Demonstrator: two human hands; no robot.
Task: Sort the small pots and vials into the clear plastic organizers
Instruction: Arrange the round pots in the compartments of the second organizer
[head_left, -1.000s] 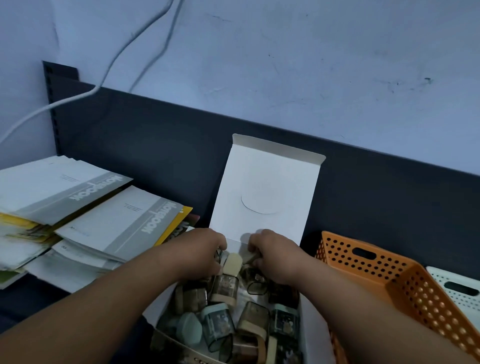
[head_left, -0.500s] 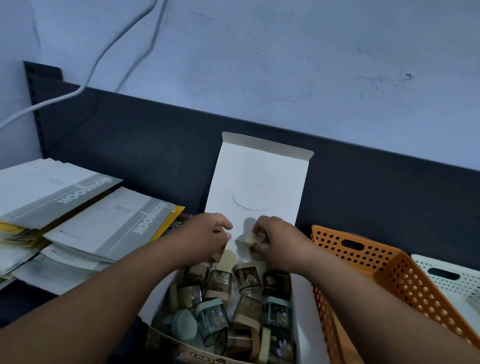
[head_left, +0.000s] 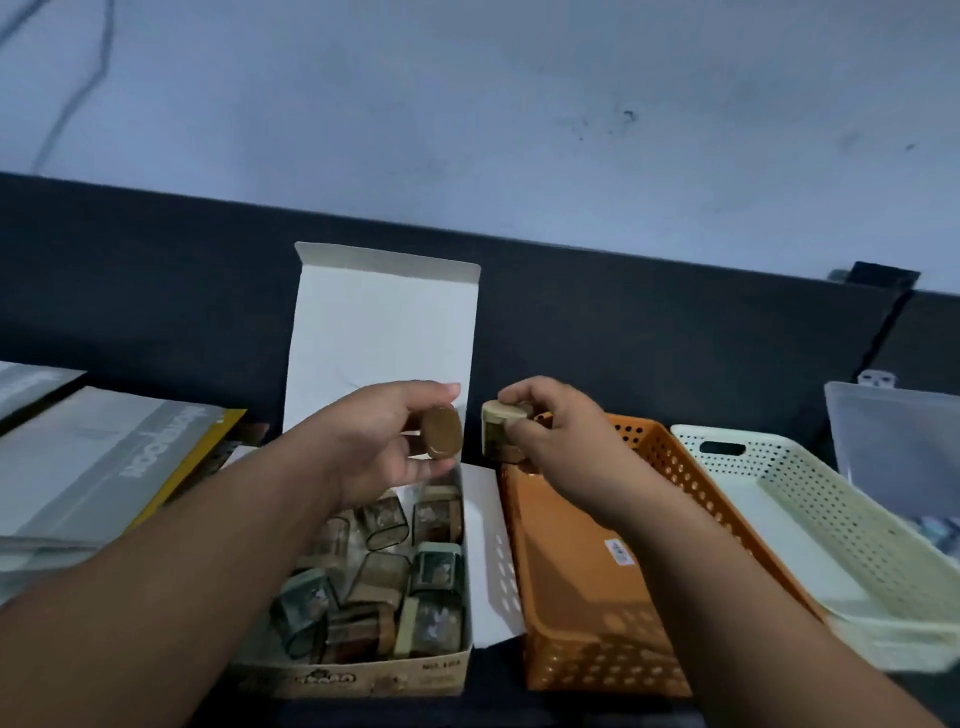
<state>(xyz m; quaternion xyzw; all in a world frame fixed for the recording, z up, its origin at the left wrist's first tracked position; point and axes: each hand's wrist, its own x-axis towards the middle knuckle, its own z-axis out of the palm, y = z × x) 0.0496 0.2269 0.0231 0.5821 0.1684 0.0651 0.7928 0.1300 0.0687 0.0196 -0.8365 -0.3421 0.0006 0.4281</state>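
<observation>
**Figure: head view, both hands raised over the shelf.** The left hand (head_left: 379, 441) is above the far end of the cardboard box (head_left: 374, 678). Its fingers curl round a brown-capped pot (head_left: 441, 432), with the cap turned toward the camera. At its 3 o'clock, across a narrow gap, the right hand (head_left: 556, 436) pinches a cream-capped pot (head_left: 506, 423) between thumb and fingertips. This pot is above the far left corner of the orange basket (head_left: 571, 582). The two held pots are near each other but apart.

The box's lid flap (head_left: 384, 322) stands upright at 12 o'clock against the dark back panel (head_left: 675, 332). The remaining pots (head_left: 434, 571) fill the box closely, some upright and some tipped. The box's side flap (head_left: 491, 551) leans out at 3 o'clock against the orange basket's left wall. That basket's floor shows only a small sticker, and the right forearm crosses above it.

A white perforated basket (head_left: 810, 519) lies just beside the orange basket at 3 o'clock. Farther round, at the frame's right edge, is a clear plastic organizer (head_left: 893, 426), partly cut off. Stacked notebooks (head_left: 104, 467) lie at 9 o'clock of the box, near the left forearm.
</observation>
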